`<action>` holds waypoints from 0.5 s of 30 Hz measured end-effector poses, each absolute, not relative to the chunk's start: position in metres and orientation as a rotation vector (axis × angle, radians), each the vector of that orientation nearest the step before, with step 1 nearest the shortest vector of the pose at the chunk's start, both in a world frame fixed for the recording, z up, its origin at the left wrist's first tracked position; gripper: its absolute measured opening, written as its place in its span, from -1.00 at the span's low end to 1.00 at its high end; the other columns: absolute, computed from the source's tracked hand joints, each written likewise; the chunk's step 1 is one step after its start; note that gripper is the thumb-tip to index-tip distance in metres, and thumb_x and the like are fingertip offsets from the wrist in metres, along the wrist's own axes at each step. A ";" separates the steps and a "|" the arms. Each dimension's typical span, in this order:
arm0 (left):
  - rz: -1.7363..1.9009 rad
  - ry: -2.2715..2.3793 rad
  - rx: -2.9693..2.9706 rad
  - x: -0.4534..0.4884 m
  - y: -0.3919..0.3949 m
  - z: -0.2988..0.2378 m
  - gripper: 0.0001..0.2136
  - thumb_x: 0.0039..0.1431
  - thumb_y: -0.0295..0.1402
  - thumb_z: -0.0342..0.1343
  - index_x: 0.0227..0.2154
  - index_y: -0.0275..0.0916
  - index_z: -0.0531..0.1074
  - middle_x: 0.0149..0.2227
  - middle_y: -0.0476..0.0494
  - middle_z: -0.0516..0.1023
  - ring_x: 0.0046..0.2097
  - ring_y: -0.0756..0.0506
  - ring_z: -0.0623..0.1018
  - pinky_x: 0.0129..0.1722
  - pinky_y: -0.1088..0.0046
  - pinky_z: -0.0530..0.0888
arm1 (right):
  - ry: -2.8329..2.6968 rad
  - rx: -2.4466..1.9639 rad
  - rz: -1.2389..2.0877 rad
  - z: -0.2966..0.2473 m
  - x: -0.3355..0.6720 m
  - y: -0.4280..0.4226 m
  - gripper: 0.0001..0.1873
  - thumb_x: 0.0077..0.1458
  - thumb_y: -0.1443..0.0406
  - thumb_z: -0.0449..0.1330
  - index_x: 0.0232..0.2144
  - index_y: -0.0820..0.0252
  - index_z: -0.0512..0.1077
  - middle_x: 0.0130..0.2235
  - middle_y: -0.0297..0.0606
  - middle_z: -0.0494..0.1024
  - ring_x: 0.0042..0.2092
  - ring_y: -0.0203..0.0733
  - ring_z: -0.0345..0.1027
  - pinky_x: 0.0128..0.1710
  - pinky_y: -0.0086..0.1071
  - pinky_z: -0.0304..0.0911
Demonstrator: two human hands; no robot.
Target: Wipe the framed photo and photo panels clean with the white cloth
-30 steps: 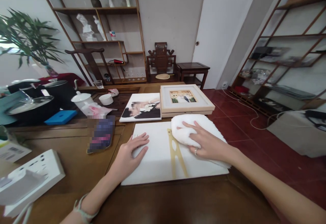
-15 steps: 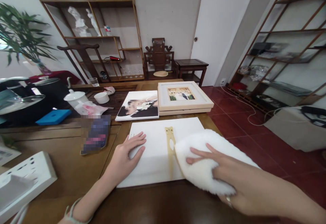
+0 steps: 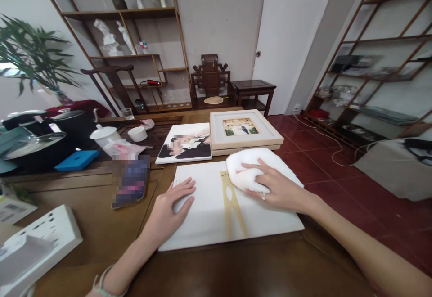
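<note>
On the wooden table lies a white rectangular panel (image 3: 205, 207) with a yellowish two-legged stand (image 3: 232, 207) flat on its face. My left hand (image 3: 173, 204) rests flat on the panel's left edge, fingers stretched out and holding nothing. A fluffy white cloth (image 3: 239, 159) covers the panel's upper right corner and hides the stand's top in part. Over that cloth presses my right hand (image 3: 270, 182), its fingers sunk into the folds and a ring on one of them.
Behind the panel are a photo print (image 3: 185, 146) and a pale framed picture (image 3: 246, 128). A blurred-out phone (image 3: 133, 184), a blue box (image 3: 77, 159), a power strip (image 3: 40, 238), a teapot (image 3: 104, 135) and pots stand to the left. Red tiled floor borders the table's right.
My right hand has slid the cloth away from me, from the panel's lower right to its upper right, baring the stand's legs. My left hand stays on the left edge.
</note>
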State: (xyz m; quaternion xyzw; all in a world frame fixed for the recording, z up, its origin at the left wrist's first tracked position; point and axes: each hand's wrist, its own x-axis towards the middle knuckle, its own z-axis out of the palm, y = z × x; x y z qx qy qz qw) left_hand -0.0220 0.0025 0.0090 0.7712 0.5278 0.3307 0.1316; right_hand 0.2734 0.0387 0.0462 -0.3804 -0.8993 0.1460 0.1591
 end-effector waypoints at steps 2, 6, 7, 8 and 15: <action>0.953 1.535 2.234 -0.022 0.002 0.009 -0.80 0.13 -0.31 0.05 -0.22 -0.17 0.52 -0.06 -0.16 0.54 0.07 -0.19 0.44 0.16 0.03 0.22 | -2.561 -1.155 0.526 0.049 0.282 0.021 -0.62 0.13 0.08 0.07 -0.59 0.18 0.37 0.14 -0.06 0.30 0.23 0.08 -0.02 0.21 0.07 -0.17; 0.962 1.527 2.235 -0.022 0.003 0.007 -0.80 0.13 -0.32 0.05 -0.23 -0.18 0.52 -0.07 -0.17 0.55 0.07 -0.20 0.45 0.16 0.02 0.21 | -2.613 -1.258 0.725 0.062 0.300 -0.027 -0.63 0.11 0.03 0.08 -0.55 0.15 0.37 0.19 -0.21 0.25 0.27 0.07 -0.15 0.20 0.03 -0.05; 0.966 1.524 2.237 -0.023 0.003 0.006 -0.80 0.13 -0.32 0.05 -0.24 -0.18 0.52 -0.07 -0.17 0.55 0.06 -0.20 0.45 0.16 0.02 0.22 | -2.637 -1.265 0.782 0.066 0.302 -0.037 -0.65 0.11 0.03 0.08 -0.52 0.14 0.38 0.18 -0.24 0.27 0.27 0.04 -0.14 0.21 0.02 -0.05; 0.967 1.521 2.240 -0.023 0.003 0.006 -0.80 0.13 -0.31 0.05 -0.24 -0.18 0.52 -0.08 -0.17 0.55 0.06 -0.20 0.45 0.16 0.02 0.22 | -2.654 -1.268 0.829 0.069 0.303 -0.044 -0.67 0.10 0.03 0.09 -0.49 0.12 0.40 0.16 -0.24 0.29 0.26 0.02 -0.11 0.21 0.01 -0.05; 0.937 1.521 2.254 -0.024 0.001 0.007 -0.78 0.14 -0.29 0.04 -0.22 -0.22 0.52 -0.06 -0.17 0.54 0.06 -0.23 0.45 0.15 0.01 0.23 | -2.627 -1.268 0.638 0.061 0.292 -0.023 -0.62 0.15 0.06 0.05 -0.56 0.15 0.37 0.20 -0.26 0.23 0.29 -0.09 -0.23 0.30 -0.14 -0.30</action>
